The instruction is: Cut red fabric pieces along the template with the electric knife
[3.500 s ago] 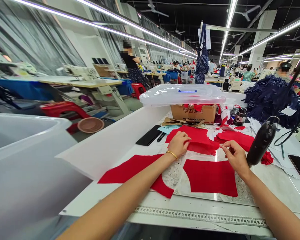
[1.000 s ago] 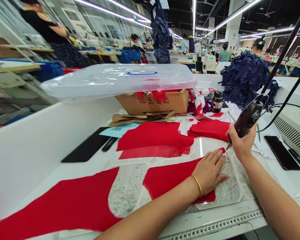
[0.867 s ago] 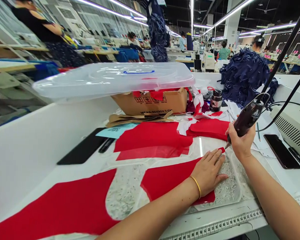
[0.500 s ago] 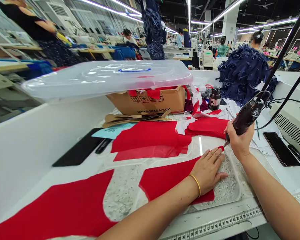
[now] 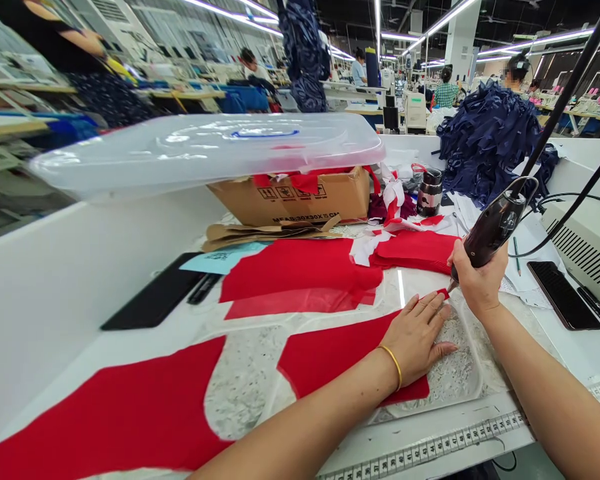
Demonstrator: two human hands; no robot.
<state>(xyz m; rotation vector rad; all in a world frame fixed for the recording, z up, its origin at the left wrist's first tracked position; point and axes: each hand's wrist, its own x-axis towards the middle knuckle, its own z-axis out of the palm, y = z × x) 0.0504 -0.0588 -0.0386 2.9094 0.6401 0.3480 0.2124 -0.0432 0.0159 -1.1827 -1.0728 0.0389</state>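
Nearest, a tape measure (image 5: 425,447) runs along the front edge of the white table (image 5: 570,363). L hand (image 5: 415,340) is open, palm down, fingers spread, pressing a red fabric panel (image 5: 330,360) flat on a clear plastic template (image 5: 460,380), w/ a white lace-like sheet (image 5: 240,393) showing underneath. R hand (image 5: 475,280) is clenched round a corded handheld cutter (image 5: 495,227), tip down at the panel's small top corner, just beside the L fingertips (image 5: 433,303). Can't tell if the tip touches the fabric, or how much of the panel edge is cut.

Done, going by the layout: a shaped red stack (image 5: 300,270) lies just past the template, and a 2nd red stack (image 5: 415,252) sits to its right w/ white scraps. Left: this panel, plus the big red piece (image 5: 100,417) lying flat at lower left.

Room: open tabletop right of R wrist, up to a phone (image 5: 563,293). Cutter cord rises clear. Template's right rim is close to R hand, so tight there.

Farther: cardboard box (image 5: 290,197) under a clear plastic lid (image 5: 205,150), navy fabric strips (image 5: 490,143), co-workers well off.
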